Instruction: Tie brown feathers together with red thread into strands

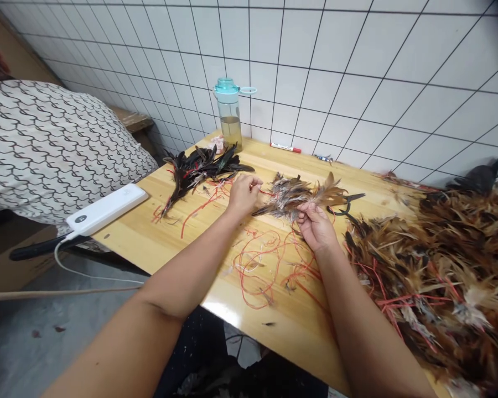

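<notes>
Left hand (244, 194) pinches thin red string (267, 193), right hand (314, 222) clamps a brown-grey feather bundle (291, 192); slack orange-red string loops (244, 270) nearby could tangle it.

I read the tabletop (149, 240) as smooth wood, glossy enough to glare near its front edge. On my feed, the brown feather bundle (288, 190) looks downy and matt, the black feather bundle (199, 166) slightly shiny, the red string (244, 287) matt. I make out a translucent plastic water bottle (231, 121), smooth wall tiles (182, 72) and a patterned cloth shirt (58, 149).
</notes>
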Demonstrator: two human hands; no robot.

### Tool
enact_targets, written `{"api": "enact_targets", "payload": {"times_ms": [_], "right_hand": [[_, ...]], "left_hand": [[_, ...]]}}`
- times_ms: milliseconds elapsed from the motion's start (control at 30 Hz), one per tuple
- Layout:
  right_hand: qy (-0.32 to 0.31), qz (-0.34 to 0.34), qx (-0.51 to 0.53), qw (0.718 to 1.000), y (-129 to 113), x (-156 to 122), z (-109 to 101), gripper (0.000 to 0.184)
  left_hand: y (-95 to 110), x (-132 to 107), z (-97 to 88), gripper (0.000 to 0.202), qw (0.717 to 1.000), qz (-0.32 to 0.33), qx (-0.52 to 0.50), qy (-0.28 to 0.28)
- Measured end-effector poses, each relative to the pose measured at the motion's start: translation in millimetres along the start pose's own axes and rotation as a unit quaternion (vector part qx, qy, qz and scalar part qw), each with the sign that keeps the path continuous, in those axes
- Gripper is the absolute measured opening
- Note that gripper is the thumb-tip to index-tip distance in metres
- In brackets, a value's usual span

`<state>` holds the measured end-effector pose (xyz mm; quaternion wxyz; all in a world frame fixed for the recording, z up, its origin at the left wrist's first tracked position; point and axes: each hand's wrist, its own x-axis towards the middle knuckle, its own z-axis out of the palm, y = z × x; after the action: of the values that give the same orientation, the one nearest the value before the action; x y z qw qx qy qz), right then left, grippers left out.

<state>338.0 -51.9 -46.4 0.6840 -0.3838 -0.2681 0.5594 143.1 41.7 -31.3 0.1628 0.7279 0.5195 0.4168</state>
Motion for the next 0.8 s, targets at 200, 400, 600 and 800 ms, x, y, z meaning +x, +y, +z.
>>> {"api": "enact_targets", "payload": {"times_ms": [200,400,600,800], "right_hand": [[0.053,-0.041,-0.006,0.998,-4.4,3.1,-4.8,0.03],[0.074,-0.075,-0.055,0.993,-0.9,2.7,-4.7,0.035],[0.095,-0.095,-0.056,0.989,1.9,4.2,-5.7,0.041],[0.1,-0.116,-0.128,0.98,11.4,4.6,-5.2,0.038]], "left_hand": [[-11.2,-1.4,21.3,0.022,0.984,0.077,0.128,-0.099],[-10.4,4.1,11.5,0.015,0.977,0.069,0.184,-0.084],[-18.3,12.2,-20.2,0.019,0.976,-0.035,0.213,0.005],[-24.8,10.8,-30.3,0.018,0.97,-0.076,0.228,0.037]]}}
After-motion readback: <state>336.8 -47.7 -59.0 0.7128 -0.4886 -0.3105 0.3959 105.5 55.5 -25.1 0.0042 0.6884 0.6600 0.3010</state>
